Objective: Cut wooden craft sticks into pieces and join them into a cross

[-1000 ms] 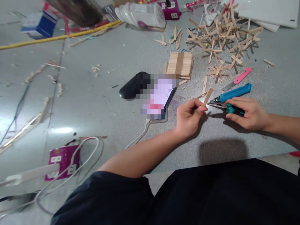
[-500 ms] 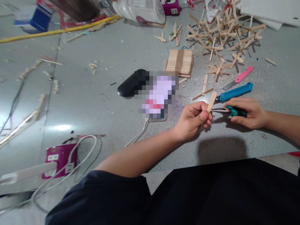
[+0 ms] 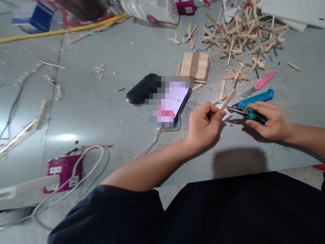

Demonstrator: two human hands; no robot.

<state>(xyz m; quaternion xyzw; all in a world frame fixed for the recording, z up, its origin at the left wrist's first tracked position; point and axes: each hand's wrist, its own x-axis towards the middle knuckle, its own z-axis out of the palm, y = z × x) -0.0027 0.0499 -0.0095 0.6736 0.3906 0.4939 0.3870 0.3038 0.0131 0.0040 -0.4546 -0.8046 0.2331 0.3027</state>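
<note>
My left hand pinches a wooden craft stick that points up and to the right. My right hand is closed around the teal handles of small pliers, whose metal tip lies just right of the stick, close to it but apart. A blue utility knife and a pink-handled blade lie on the floor just beyond my right hand.
A phone on a white cable and a black case lie left of my hands. Beyond are a flat panel of glued sticks and a heap of glued stick crosses. A purple power strip sits at lower left.
My left hand has tilted the stick further to the right and lifted it slightly. The pliers tip has drawn back a little from the stick.
</note>
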